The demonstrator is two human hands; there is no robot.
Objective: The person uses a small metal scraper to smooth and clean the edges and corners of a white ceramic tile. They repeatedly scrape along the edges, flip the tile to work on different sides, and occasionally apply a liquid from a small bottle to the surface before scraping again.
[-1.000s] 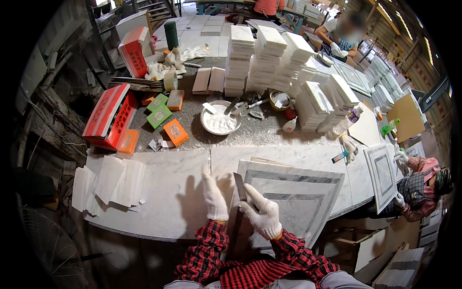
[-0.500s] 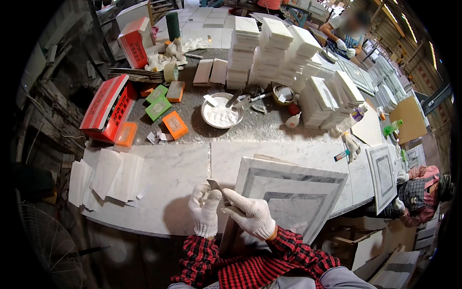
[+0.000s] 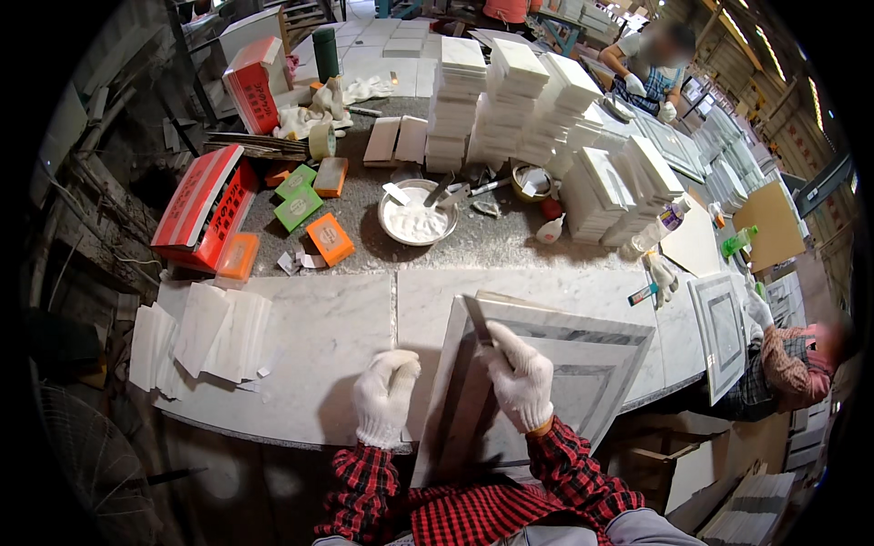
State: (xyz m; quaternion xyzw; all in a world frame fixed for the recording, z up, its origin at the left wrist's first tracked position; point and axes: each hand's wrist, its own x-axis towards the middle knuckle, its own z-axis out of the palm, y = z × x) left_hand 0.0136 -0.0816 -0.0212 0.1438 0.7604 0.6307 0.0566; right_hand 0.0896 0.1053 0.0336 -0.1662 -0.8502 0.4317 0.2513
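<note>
Right hand: gloved right hand (image 3: 519, 375) gripping a flat grey blade (image 3: 475, 317) between thumb and fingers, its free end slanting up and away from the body.
Left hand: gloved left hand (image 3: 384, 396), fingers curled; cannot tell how tightly they close or whether anything is inside. Sits left of the panel, near its edge.
Panel: large white stone panel (image 3: 596, 346) with grey bands, tilted at the front edge of the table (image 3: 319, 350). Blade and right hand are over its left part; contact not clear.
Bowl: pale bowl (image 3: 393, 236) beyond the panel, white paste (image 3: 415, 221) inside, tools leaning in it.
Tiles: tall tile stacks (image 3: 457, 100) behind the bowl; thin white pieces (image 3: 202, 329) fanned out at table left.
Boxes: green box (image 3: 299, 209) and orange box (image 3: 330, 239) left of the bowl; long red box (image 3: 200, 200) farther left.
Far right: another person (image 3: 794, 369) beside a smaller banded panel (image 3: 717, 314).
</note>
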